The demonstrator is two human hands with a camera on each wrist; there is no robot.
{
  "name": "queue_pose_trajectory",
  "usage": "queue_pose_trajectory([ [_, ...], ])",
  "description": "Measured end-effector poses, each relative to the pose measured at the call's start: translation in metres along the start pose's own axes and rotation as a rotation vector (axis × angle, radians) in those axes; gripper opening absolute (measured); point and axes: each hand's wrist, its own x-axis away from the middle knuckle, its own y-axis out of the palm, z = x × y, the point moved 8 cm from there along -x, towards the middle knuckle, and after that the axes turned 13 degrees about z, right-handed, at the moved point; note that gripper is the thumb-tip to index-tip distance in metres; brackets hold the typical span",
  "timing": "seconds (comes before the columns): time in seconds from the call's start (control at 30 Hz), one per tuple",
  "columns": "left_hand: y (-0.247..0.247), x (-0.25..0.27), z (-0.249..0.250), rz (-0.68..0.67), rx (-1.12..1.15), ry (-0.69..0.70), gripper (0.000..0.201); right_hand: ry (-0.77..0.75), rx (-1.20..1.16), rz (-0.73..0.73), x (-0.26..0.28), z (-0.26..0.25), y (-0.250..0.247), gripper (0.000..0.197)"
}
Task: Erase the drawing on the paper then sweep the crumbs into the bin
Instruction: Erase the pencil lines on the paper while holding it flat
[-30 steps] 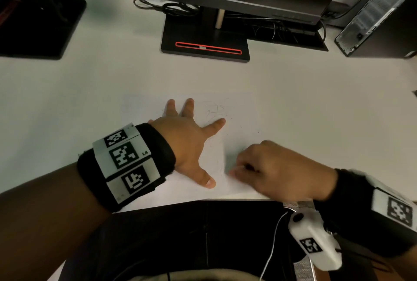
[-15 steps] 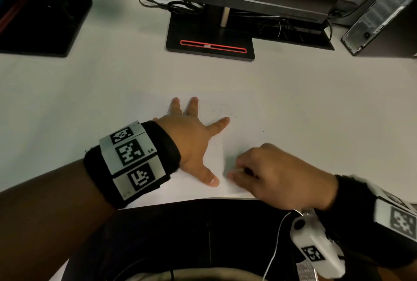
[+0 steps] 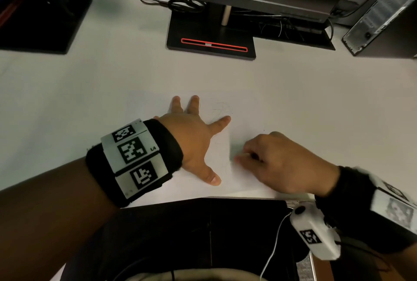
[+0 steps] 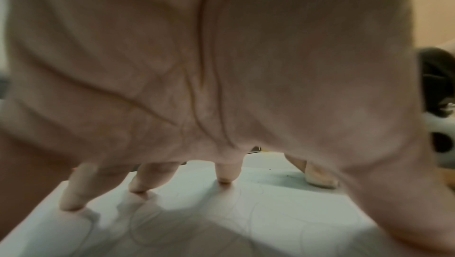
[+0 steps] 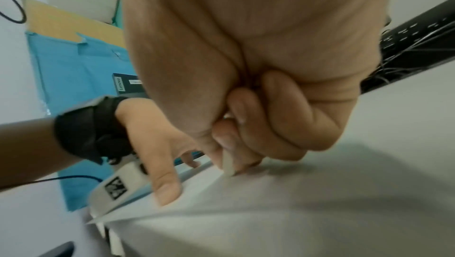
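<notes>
Shifted slightly toward the near edge since the earlier frame: right hand [image 3: 282,163], grip pinching one white eraser [image 5: 228,165] onto one paper [image 3: 243,123], flat at the desk [image 3: 316,91] front edge. Left hand [image 3: 196,136] splayed flat, pinning the sheet. Faint drawing [image 3: 220,110] remaining. Risks: sheet creasing or tearing under hard rubbing; crumbs falling off the edge. Bin: none visible. One monitor stand [image 3: 211,39].

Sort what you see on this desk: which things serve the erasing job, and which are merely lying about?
In use:
paper, with faint pencil lines
eraser, in the right hand
left hand, spread flat on the paper

Lying about:
monitor stand
cables
computer tower
</notes>
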Motion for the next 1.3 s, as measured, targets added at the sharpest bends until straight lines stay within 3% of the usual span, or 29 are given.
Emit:
queue_pose_trajectory([
  [0.13,0.0,0.0,0.0,0.006,0.002,0.003,0.132,-0.097,-0.029,-0.068,0.012,-0.021,0.012,0.045],
  [0.27,-0.001,0.001,0.0,0.01,-0.008,0.001,0.132,0.035,-0.019,-0.007,-0.003,0.002,0.002,0.047],
  [0.4,0.0,0.001,-0.001,0.011,0.005,0.004,0.132,-0.082,-0.024,-0.05,0.009,-0.023,0.014,0.045],
  [0.57,-0.002,0.0,0.0,0.024,-0.018,0.004,0.132,0.038,-0.022,-0.004,-0.006,-0.003,0.003,0.046],
  [0.73,-0.001,0.0,-0.001,0.011,-0.021,0.003,0.133,-0.055,-0.04,-0.068,0.009,-0.026,0.016,0.046],
  [0.87,-0.001,-0.002,0.0,-0.007,-0.049,-0.011,0.14,0.054,-0.041,-0.005,-0.006,-0.006,0.004,0.047],
  [1.03,-0.003,0.0,0.003,-0.022,-0.07,-0.016,0.142,-0.036,-0.068,-0.043,0.005,-0.024,0.016,0.045],
  [1.2,-0.004,0.001,0.003,-0.02,-0.066,-0.013,0.142,0.062,-0.039,0.022,-0.01,-0.004,0.003,0.048],
  [1.3,-0.002,0.0,0.002,-0.023,-0.069,-0.014,0.142,-0.031,-0.043,-0.032,0.001,-0.024,0.016,0.046],
])
